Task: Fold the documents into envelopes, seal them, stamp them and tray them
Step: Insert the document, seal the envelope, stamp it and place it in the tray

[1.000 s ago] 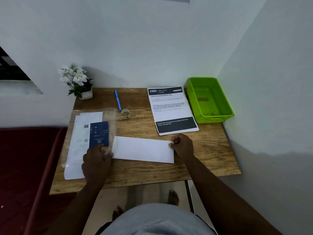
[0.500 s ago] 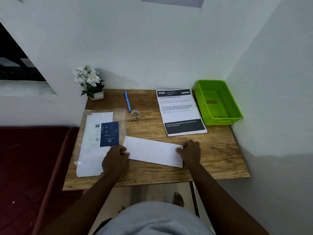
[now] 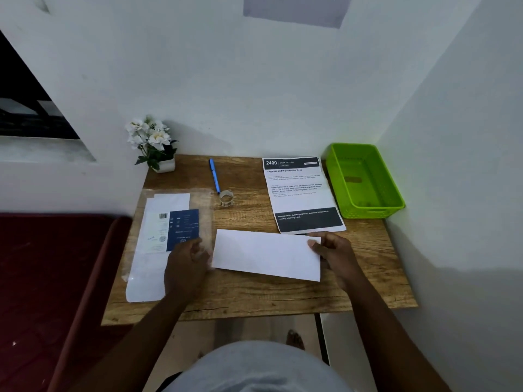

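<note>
A plain white envelope (image 3: 264,254) is held just above the front middle of the wooden desk (image 3: 254,295). My left hand (image 3: 188,264) grips its left end and my right hand (image 3: 332,251) pinches its right end, thumb on top. A printed document (image 3: 300,193) with a dark header and footer lies flat behind the envelope. To the left lies a clear plastic pack of envelopes (image 3: 167,236) with a blue label. A bright green tray (image 3: 365,181) stands at the back right corner.
A blue pen (image 3: 214,175) and a small roll of clear tape (image 3: 226,197) lie at the back middle. A pot of white flowers (image 3: 154,145) stands at the back left. Walls close the desk behind and right; a dark red mattress (image 3: 42,278) lies left.
The envelope's right end has risen a little as my right hand shifted its pinch onto the edge. My left hand stays at the left end. The camera has tilted up and shifted.
</note>
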